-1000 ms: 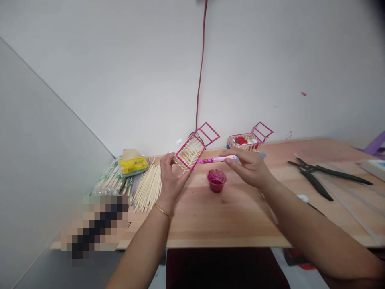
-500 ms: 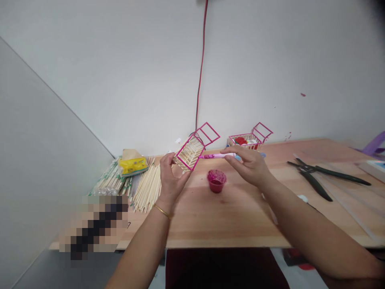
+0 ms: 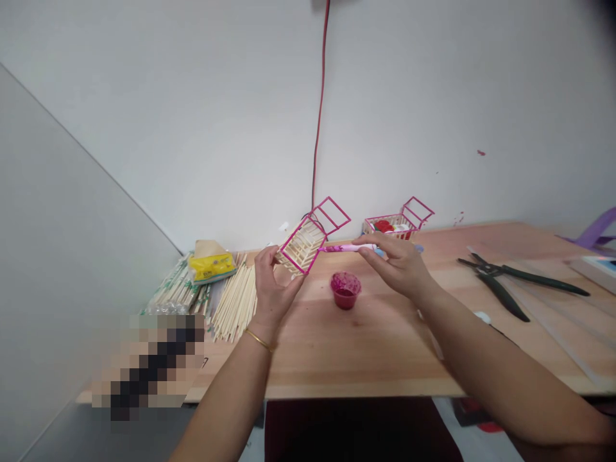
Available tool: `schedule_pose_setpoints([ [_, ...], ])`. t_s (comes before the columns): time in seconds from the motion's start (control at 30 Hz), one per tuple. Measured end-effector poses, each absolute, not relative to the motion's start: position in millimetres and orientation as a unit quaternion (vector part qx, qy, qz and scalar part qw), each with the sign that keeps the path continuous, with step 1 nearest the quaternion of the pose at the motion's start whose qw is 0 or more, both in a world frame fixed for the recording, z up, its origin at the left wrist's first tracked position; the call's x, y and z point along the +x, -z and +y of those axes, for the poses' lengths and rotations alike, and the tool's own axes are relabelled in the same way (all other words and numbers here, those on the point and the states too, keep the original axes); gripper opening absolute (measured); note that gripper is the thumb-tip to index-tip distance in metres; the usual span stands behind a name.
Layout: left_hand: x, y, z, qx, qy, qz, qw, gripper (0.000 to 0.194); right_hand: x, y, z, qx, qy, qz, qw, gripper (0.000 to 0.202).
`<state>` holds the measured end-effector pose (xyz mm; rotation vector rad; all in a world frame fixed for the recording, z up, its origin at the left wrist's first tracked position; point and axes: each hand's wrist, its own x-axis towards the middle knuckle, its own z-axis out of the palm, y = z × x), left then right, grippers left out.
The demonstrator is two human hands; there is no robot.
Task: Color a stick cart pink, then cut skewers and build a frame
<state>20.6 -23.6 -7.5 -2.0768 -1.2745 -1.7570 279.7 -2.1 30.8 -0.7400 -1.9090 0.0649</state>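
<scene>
My left hand (image 3: 275, 287) grips a small basket (image 3: 303, 245) built of pale sticks, tilted above the table. Its rim and the ladder-like handle frame are painted magenta. Between the thumb and fingers of my right hand (image 3: 397, 262) is a pink brush (image 3: 349, 248), its tip touching the basket's right rim. Below the brush stands a clear cup (image 3: 345, 292) with magenta paint inside and on its walls. A second basket (image 3: 391, 224) with a magenta rim and handle sits against the wall, holding red and white things.
On the wooden table (image 3: 356, 366), loose sticks (image 3: 235, 301), bundled sticks (image 3: 176, 282) and a yellow packet (image 3: 212, 266) lie left. Dark-handled cutters (image 3: 505, 282) lie right, near a purple object (image 3: 594, 230). A red cord (image 3: 320, 115) hangs down the wall.
The whole view has shifted slightly. Both hands keep their grips, and the brush tip is still at the basket's right rim.
</scene>
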Motion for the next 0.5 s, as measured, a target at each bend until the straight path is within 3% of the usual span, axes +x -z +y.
schedule_pose_setpoints([
  [0.5,23.3,7.7,-25.3,-0.679,0.602,-0.418,0.04,0.066,285.1,-27.5,6.0,-0.393,-0.032,-0.738,0.547,0.022],
])
